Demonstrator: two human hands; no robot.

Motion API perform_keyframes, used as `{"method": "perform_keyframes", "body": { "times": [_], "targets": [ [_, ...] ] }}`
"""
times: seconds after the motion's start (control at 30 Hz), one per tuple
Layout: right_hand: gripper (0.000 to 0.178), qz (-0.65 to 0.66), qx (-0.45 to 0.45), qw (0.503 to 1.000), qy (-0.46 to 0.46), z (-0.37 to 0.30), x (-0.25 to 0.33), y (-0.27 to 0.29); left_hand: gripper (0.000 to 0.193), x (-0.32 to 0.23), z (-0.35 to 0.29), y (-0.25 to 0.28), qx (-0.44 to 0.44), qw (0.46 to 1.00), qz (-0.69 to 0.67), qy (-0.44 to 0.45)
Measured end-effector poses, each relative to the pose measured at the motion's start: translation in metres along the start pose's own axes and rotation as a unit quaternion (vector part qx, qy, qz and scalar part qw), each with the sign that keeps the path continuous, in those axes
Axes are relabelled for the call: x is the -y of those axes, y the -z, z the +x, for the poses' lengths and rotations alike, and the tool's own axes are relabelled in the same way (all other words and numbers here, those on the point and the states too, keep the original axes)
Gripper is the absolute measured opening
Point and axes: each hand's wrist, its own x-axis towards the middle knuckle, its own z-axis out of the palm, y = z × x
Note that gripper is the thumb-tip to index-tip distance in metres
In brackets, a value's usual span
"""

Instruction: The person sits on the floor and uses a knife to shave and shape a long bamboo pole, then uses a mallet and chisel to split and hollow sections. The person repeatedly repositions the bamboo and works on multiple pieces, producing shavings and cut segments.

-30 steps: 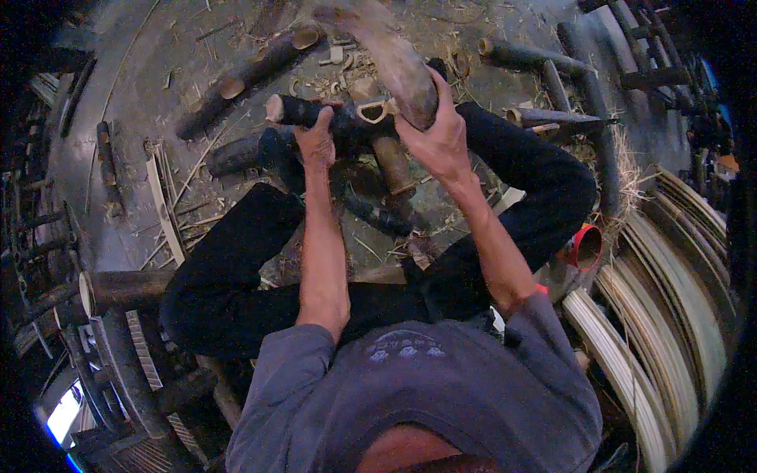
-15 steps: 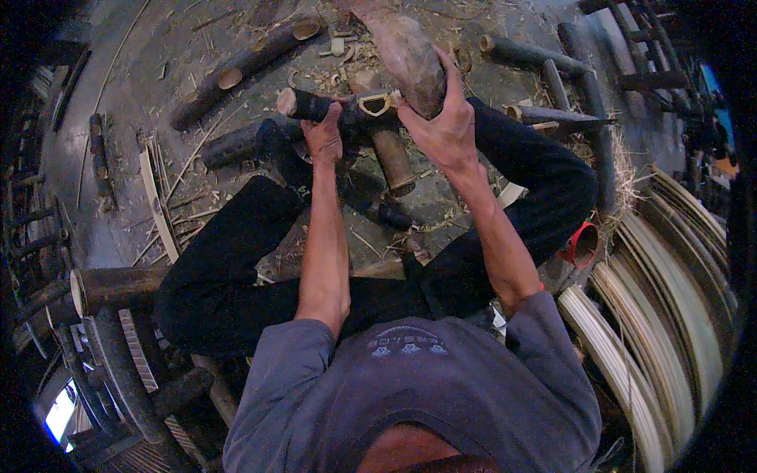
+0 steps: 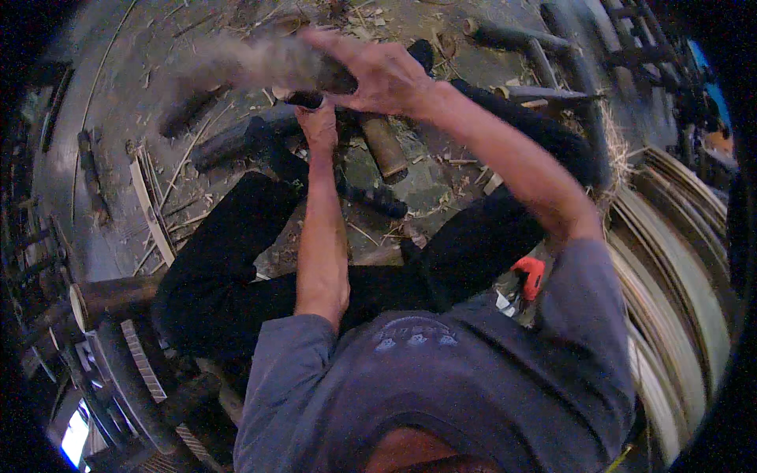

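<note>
A thick piece of wood [image 3: 272,63], brown and badly blurred, lies crosswise above the lap, its near end in the right hand [image 3: 382,75] and its far end reaching left over the floor [image 3: 114,236]. The right hand is wrapped around that end. Just below, the left hand [image 3: 318,124] is closed on a dark pole [image 3: 306,99], whose pale end shows under the wood; how far the fingers go around is hidden. A brown wooden post [image 3: 385,150] slants down just right of the left hand.

Bent trouser legs [image 3: 229,229] bound the working space on both sides, with shavings on the floor between them. Left of the wood's far end, grey floor stretches away to a short pole [image 3: 93,177] and some split strips [image 3: 150,201]. A dark log [image 3: 229,146] lies near the left knee. On the right, a frame of poles [image 3: 520,38] and a stack of bent strips [image 3: 670,260] close off the side.

The left forearm runs nearly straight up from its sleeve; the right elbow is bent outward, its forearm slanting up and leftward above the right leg. A red-orange object [image 3: 533,276] sits beside the right sleeve.
</note>
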Motion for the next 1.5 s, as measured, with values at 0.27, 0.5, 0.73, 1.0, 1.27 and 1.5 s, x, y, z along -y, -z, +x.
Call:
{"method": "perform_keyframes", "body": {
  "times": [0.27,0.5,0.73,1.0,1.27,1.5],
  "targets": [
    [0.077,-0.025,-0.037,0.999,-0.024,0.083,0.038,-0.007,0.044,0.02,0.012,0.013,-0.054,0.995,-0.051,0.067],
    [0.067,-0.132,0.321,0.937,-0.034,0.038,-0.001,-0.028,0.039,0.082,0.018,0.041,0.078,0.995,-0.053,-0.018],
    [0.072,0.075,0.03,0.996,0.04,0.087,0.03,-0.035,0.046,0.03,0.009,0.014,0.035,0.979,-0.197,0.042],
    [0.072,-0.089,0.285,0.949,-0.101,0.051,0.001,-0.033,0.053,0.021,-0.003,0.003,0.001,0.991,-0.126,0.049],
    [0.074,-0.026,0.111,0.977,-0.183,0.077,0.025,-0.003,0.062,0.056,0.022,0.035,0.002,0.965,-0.194,0.177],
    [0.077,0.06,0.009,0.993,-0.102,0.083,0.04,-0.002,0.054,0.016,0.008,0.005,-0.043,0.983,-0.146,0.102]
  ]
}}
